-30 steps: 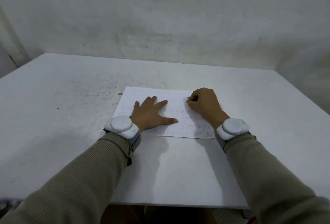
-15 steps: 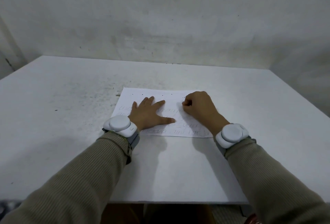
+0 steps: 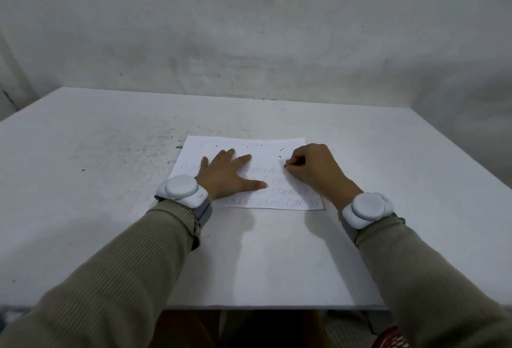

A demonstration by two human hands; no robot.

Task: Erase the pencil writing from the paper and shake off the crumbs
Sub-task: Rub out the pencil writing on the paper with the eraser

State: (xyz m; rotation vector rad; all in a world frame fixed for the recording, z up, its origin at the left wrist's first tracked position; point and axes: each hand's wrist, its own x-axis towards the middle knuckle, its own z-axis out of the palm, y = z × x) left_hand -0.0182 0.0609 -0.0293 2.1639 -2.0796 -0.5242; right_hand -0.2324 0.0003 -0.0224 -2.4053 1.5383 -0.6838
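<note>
pressing the paper [image 3: 263,159] flat, left hand [image 3: 225,175] splays its fingers; right hand [image 3: 313,170] pinches an eraser [image 3: 285,165] (barely visible).

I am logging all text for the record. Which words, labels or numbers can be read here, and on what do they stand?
Pencil handwriting, about four lines, on the paper: too faint and blurred to quote.
Wrist devices: no label can be read.
No other text shows.

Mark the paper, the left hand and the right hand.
paper [image 3: 249,149]: head view, bare top strip above the writing.
left hand [image 3: 225,174]: head view, back of the hand, flat on the paper.
right hand [image 3: 313,167]: head view, knuckles, fingers pinching the eraser [image 3: 285,165].
</note>
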